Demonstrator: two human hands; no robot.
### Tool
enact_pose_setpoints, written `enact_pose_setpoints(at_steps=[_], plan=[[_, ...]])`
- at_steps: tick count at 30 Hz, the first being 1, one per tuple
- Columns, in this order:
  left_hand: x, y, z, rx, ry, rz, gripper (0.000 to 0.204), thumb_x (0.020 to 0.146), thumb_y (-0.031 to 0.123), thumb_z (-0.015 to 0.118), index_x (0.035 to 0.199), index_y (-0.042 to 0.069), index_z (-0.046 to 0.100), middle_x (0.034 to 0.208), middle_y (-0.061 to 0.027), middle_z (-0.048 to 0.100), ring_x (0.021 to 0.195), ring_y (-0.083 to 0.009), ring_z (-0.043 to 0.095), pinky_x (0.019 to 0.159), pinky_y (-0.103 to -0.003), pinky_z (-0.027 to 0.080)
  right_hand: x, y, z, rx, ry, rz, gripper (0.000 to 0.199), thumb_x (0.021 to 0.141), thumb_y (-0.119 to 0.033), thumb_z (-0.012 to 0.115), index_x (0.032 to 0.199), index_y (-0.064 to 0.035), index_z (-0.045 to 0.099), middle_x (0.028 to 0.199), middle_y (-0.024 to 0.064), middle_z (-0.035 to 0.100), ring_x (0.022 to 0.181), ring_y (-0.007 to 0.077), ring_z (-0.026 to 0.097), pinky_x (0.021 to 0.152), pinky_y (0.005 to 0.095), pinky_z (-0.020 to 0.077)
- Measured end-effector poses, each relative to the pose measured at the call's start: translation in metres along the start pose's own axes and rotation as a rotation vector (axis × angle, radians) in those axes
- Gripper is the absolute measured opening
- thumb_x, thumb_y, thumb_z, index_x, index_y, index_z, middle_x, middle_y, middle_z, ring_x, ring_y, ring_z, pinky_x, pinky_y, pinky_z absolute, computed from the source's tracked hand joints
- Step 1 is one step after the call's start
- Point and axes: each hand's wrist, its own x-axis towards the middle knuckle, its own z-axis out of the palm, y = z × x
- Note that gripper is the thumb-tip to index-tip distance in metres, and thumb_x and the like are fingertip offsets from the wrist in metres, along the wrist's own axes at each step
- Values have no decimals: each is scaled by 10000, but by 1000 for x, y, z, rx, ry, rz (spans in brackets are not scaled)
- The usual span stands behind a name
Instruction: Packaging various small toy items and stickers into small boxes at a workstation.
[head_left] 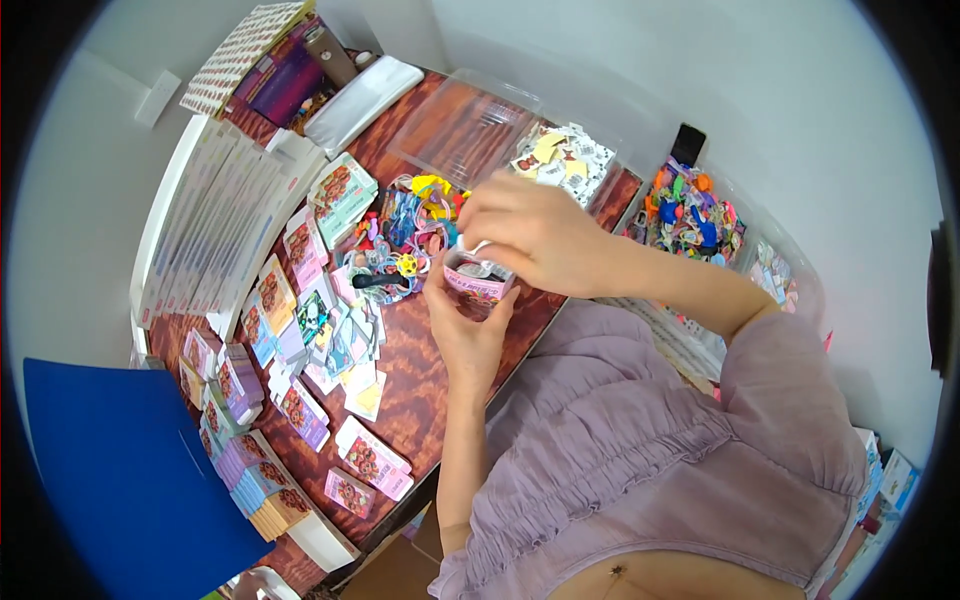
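Observation:
My left hand grips a small pink printed box from below, its thumb and fingers on opposite sides. The box's top is open, and something silvery-grey shows inside. Over the opening, my right hand has its fingers bent and pressed together. A bit of white shows at its fingertips; whether that is a box flap or a separate piece, I cannot tell. Just beyond the box lies a pile of small colourful trinkets and hair ties. A black, handle-like object rests at the pile's near left.
Flattened pink cartons and loose cards cover the table's left part. Stacked small boxes stand beside a blue panel. Farther off are white boxes, a clear tray of paper pieces and a bin of trinkets.

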Motion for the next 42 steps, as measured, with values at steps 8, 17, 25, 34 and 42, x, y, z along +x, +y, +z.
enact_pose_setpoints(at_steps=[8,17,25,34,42], plan=[[-5,-19,-7,135,118,200,789,751,-35,753,1424,-28,341,1349,-182,477,1299,-269,482,1042,-379,455,-31,0,26,68,-58,-25,224,811,-214,752,918,-27,693,1284,170,560,1224,370,492,1023,458,400],[-23,-33,-21,186,269,151,811,738,6,799,1406,-34,342,1285,-181,499,1175,-259,570,976,-367,491,-37,-17,54,237,-97,154,156,831,-105,718,962,-35,670,986,122,611,885,283,614,776,342,494],[-52,-8,-54,-133,150,4,614,872,-14,694,1397,-25,375,1209,-143,568,1116,-223,606,918,-328,510,-34,-24,85,1030,207,471,354,925,34,548,1272,-23,502,1084,90,629,943,117,627,809,266,496],[-76,-3,-72,-192,77,-11,762,896,-116,602,1545,40,235,1282,-133,536,1116,-209,627,885,-299,546,-38,-19,94,932,-14,393,144,946,-12,603,1068,43,657,1079,60,603,986,111,575,866,260,464],[-91,-5,-88,-356,63,-84,599,930,-74,590,1467,25,344,1268,-129,555,1104,-199,624,900,-322,541,-36,-36,118,1100,-10,593,103,956,-22,603,1039,23,645,1009,43,617,930,77,565,805,238,467]])
